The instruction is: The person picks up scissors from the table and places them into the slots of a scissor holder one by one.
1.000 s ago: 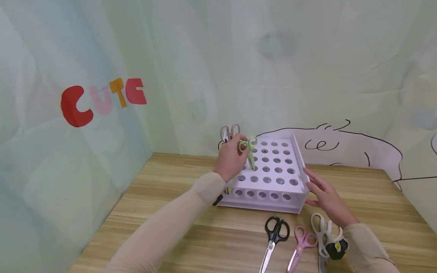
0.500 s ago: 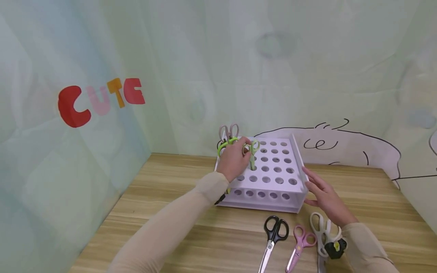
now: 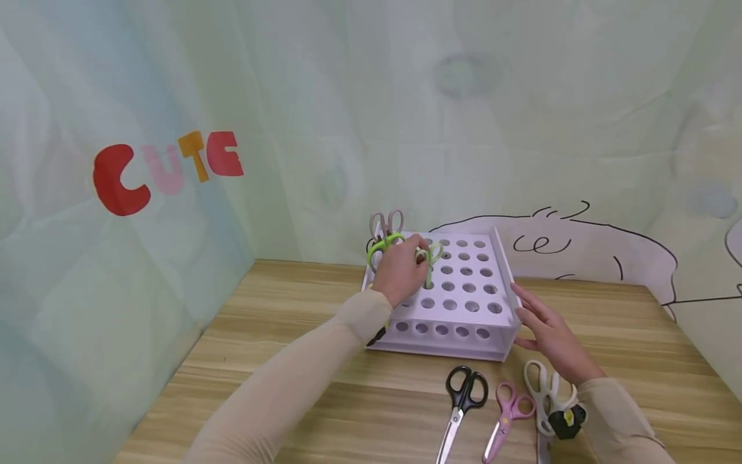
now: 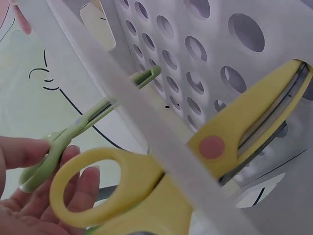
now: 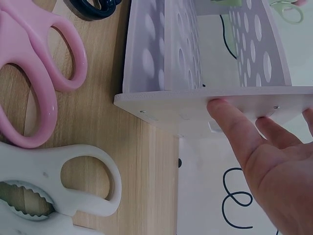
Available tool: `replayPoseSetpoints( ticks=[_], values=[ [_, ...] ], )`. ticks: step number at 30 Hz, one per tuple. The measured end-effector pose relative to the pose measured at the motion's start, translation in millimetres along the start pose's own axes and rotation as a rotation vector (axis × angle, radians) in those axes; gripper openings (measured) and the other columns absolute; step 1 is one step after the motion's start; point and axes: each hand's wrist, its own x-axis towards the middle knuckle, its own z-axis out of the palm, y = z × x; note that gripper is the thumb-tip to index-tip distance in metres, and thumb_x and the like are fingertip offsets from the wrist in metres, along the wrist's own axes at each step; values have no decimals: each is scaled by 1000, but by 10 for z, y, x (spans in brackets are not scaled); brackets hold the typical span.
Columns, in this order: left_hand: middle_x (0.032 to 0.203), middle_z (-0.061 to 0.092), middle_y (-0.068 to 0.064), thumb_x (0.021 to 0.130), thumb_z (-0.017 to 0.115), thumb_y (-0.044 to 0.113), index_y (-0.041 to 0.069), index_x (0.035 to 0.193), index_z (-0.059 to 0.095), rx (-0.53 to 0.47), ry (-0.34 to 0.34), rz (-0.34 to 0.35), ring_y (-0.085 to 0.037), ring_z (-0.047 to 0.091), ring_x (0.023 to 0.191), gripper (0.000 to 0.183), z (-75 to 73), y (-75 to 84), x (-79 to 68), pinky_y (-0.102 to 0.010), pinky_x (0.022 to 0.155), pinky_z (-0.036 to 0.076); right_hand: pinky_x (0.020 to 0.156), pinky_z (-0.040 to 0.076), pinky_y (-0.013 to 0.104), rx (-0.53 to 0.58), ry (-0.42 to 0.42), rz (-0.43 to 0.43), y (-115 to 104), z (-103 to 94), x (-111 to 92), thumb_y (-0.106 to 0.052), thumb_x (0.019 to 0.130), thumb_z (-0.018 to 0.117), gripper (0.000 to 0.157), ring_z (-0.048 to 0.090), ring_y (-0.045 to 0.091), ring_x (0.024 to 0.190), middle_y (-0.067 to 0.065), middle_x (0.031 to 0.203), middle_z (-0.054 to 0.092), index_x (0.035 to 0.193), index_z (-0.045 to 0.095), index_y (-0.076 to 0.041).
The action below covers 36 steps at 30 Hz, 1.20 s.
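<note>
My left hand pinches the handle of pale green scissors between thumb and fingers. Their slim blades point down through the upper plate of the white holed rack, and the tip shows below that plate in the left wrist view. Yellow scissors stand in the rack close to this hand. Behind it are bright green scissors and greyish-pink scissors, their blades hidden. With extended fingers, my right hand touches the outside of the rack's right side panel.
On the wooden table, in front of the rack, lie black scissors, pink scissors and white scissors with toothed inner grips. A printed cloth hangs behind and to the left.
My left hand has shifted slightly right and down with the pale green scissors, whose handles sit lower. The bright green handles behind it have come into sight. My right hand stays at the panel.
</note>
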Motion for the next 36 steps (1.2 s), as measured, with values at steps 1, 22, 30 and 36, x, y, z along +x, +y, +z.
replayPoseSetpoints(
  ticks=[1, 22, 30, 36],
  values=[
    [76, 63, 3, 91, 66, 8, 11, 111, 64, 8, -6, -7, -13, 54, 60, 21, 6, -3, 0, -26, 59, 46, 93, 53, 44, 2, 0, -3, 1, 1, 1, -37, 107, 41, 61, 30, 45, 138, 24, 161, 11, 160, 16, -22],
    [69, 61, 0, 89, 68, 12, 14, 102, 66, 181, -74, 16, -19, 55, 60, 14, 116, -58, -42, -30, 54, 44, 94, 52, 45, 0, -6, -23, 36, 2, 6, -38, 107, 41, 62, 28, 47, 139, 24, 162, 9, 160, 15, -20],
    [79, 68, 0, 87, 70, 13, 17, 97, 68, 270, -111, 10, -19, 60, 67, 11, 126, -38, -40, -34, 58, 49, 94, 51, 47, 9, -8, -29, 44, 14, -5, -37, 107, 41, 61, 27, 47, 139, 24, 162, 9, 160, 15, -21],
    [83, 69, -1, 87, 70, 14, 18, 96, 68, 284, -120, -18, -20, 61, 68, 10, 114, -55, -41, -35, 59, 50, 95, 51, 47, 8, -13, -37, 29, 40, 4, -37, 108, 40, 61, 27, 47, 139, 24, 161, 10, 160, 15, -21]
  ],
)
